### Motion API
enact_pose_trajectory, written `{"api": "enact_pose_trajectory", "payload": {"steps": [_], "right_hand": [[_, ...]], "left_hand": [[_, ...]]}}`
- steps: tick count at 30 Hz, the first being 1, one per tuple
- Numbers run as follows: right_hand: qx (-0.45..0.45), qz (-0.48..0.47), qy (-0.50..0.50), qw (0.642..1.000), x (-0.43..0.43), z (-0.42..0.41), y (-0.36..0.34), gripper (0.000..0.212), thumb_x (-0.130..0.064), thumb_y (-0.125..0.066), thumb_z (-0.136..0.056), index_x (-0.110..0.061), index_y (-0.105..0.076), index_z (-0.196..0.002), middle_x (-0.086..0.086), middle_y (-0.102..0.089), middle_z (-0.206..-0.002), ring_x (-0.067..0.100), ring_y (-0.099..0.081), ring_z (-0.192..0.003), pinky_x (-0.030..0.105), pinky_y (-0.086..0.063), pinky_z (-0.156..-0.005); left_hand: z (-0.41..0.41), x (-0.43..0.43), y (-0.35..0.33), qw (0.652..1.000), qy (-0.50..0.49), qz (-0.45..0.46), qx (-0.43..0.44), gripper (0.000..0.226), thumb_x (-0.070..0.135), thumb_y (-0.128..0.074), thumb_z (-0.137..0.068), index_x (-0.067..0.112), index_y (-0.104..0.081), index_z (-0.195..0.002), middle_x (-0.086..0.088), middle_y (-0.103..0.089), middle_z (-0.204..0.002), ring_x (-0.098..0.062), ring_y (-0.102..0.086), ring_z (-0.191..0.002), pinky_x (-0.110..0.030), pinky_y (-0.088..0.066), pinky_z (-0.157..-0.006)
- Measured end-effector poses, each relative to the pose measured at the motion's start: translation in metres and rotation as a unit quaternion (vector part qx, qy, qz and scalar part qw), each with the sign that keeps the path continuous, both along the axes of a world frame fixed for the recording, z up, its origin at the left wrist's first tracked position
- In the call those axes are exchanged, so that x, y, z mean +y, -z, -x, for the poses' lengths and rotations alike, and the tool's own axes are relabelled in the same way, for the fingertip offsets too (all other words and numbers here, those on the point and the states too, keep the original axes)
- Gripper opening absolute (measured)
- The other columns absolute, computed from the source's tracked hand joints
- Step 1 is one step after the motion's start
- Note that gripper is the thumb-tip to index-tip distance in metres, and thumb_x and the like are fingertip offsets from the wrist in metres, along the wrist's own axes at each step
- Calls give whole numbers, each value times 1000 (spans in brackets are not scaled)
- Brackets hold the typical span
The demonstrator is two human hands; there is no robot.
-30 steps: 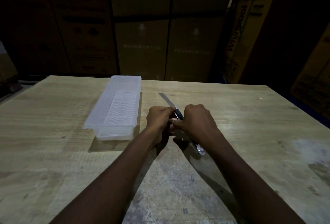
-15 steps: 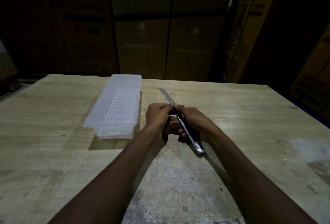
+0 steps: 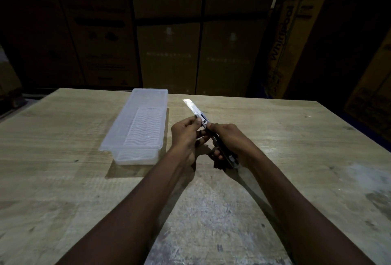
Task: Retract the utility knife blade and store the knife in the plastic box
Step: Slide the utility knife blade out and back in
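slim dark utility knife [image 3: 220, 146] with silver blade [image 3: 192, 106] extended, held above pale worn wooden surface [image 3: 63, 180], blade pointed away. right hand [image 3: 230, 144] curled closed around handle, thumb laid near slider. left hand [image 3: 186, 135] half closed, fingertips [image 3: 197, 119] pinched on knife's front end at blade base. translucent rectangular plastic box [image 3: 137, 125] seen open on surface, just left of hands, apart from knife.
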State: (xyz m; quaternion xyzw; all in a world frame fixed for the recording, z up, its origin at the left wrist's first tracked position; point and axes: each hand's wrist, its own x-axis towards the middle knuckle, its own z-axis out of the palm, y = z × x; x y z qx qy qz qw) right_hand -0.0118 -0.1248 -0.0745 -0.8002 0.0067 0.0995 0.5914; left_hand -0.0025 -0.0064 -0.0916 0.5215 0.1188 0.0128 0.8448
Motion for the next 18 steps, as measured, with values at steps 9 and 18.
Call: {"api": "enact_pose_trajectory", "payload": {"steps": [9,18], "right_hand": [[11,19,-23,999,-10,-2,3,31,-43,-52,-94,-14,-63,-98,8,-59,-76,15,-56,-53,28,-46,-51],[31,43,-42,998,-21,-4,3,22,-41,-52,-94,-22,-64,-94,8,-60,-80,15,-55,-58,28,-42,-54]], "left_hand": [[0,4,-2,998,-42,36,-24,13,9,-52,-97,7,-65,-99,-8,-69,-88,-21,-70,-75,-28,-62,-63],[0,4,0,996,-68,61,-23,20,7,-51,-97,2,-63,-112,-8,-68,-87,-20,-70,-75,-27,-62,-61]]}}
